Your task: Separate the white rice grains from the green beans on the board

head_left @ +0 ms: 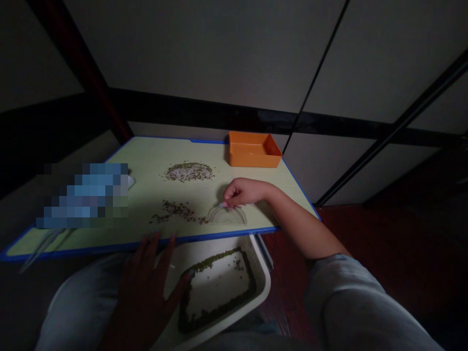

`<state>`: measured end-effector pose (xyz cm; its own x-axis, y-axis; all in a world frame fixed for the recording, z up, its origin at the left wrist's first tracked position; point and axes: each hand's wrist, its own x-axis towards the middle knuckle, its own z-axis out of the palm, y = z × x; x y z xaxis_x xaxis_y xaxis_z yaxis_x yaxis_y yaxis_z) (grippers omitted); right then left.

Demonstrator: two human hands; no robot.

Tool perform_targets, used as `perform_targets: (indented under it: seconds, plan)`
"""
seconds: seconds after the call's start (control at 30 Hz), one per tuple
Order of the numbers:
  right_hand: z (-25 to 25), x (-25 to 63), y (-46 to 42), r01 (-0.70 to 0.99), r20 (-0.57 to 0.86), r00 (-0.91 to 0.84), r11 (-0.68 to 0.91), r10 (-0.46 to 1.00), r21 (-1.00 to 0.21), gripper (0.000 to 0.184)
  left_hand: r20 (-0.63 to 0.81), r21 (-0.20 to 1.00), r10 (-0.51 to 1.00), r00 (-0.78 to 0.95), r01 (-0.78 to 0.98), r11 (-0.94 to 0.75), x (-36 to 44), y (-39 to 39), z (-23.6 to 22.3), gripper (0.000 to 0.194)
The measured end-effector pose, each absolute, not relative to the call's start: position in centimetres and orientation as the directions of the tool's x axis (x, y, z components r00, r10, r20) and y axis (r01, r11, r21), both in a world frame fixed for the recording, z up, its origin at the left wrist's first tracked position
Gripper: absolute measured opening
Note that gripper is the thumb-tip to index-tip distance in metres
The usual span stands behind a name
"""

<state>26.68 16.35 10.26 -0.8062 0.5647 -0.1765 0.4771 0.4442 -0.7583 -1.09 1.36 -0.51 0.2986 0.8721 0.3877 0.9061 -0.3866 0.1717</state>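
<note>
Pinching what looks like a clear protractor [227,217] in the right hand [241,191], on the near side of the orange box [255,160], with thumb and fingers closed on the curved edge. Cannot tell whether flat on the worktop [149,158] or slightly tipped. Holding the left hand [148,275] spread at the worktop's near edge, left of the orange box and well nearer, thumb over a white basin [265,282]; cannot tell about contact there.

Seems partway through, judging by the layout. Already apart from each other: a heap of pale and green grains [188,171], left of the orange box and slightly nearer, and dark reddish beans [177,210], nearer again, scattered up to the protractor's left corner. Apparently done, below the worktop and well nearer than the orange box: a green border [219,257] around the basin's floor. Probably left: colours to part in the heap, beans to gather, a few dark bits [238,264] inside that border.
</note>
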Motion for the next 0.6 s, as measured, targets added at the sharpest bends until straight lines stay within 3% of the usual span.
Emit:
perform_targets:
  seconds: [0.6]
  plan:
    - [10.04,26.87,16.80,0.515,-0.147,-0.779,0.489,0.609,-0.704,0.029,0.376,0.183,0.884,0.279,0.913,-0.365,-0.93,1.15,-0.54,0.074]
